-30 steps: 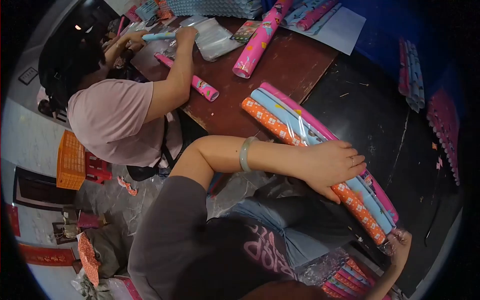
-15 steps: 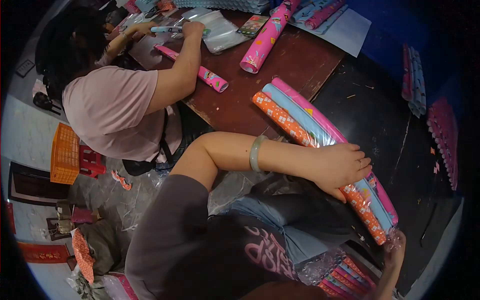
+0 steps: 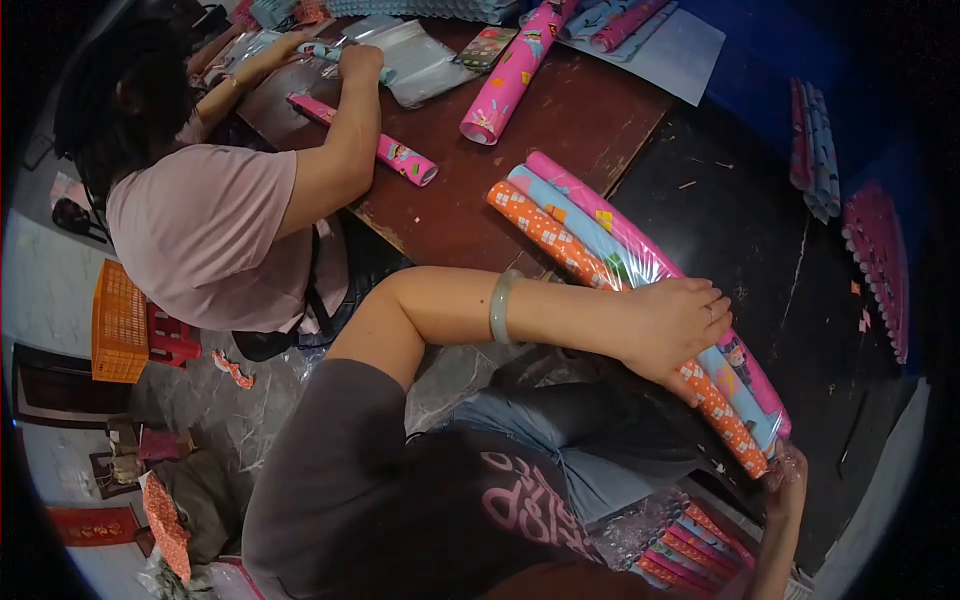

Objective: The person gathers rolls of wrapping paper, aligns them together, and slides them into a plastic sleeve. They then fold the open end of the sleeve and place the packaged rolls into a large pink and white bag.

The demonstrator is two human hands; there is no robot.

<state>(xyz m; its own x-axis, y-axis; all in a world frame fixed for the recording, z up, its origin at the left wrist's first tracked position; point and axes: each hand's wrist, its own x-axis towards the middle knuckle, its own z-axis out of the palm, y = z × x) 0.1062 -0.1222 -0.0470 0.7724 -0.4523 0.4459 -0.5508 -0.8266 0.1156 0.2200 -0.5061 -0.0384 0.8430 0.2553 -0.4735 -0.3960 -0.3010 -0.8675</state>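
Three rolls, pink, light blue and orange (image 3: 545, 232), lie side by side in clear shiny wrapping, slanting across the table. Over their middle rests my left hand (image 3: 672, 325), its fingers together on the far side and the thumb on the near side. My right hand (image 3: 788, 480) is at the rolls' near right end, its fingers closed on the crumpled clear wrapping. Part of its fingers is hidden by that plastic.
At the left, a co-worker in a pink shirt (image 3: 200, 220) handles a light blue roll. Pink rolls (image 3: 510, 80) lie on the red-brown table (image 3: 590, 110). More wrapped rolls (image 3: 690, 545) are below, near my lap. Further rolls (image 3: 815, 145) lie at the right.
The view has shifted slightly, so most things appear a little further left. The rolls' far ends look slightly more spread. Both my hands keep their places on the bundle.
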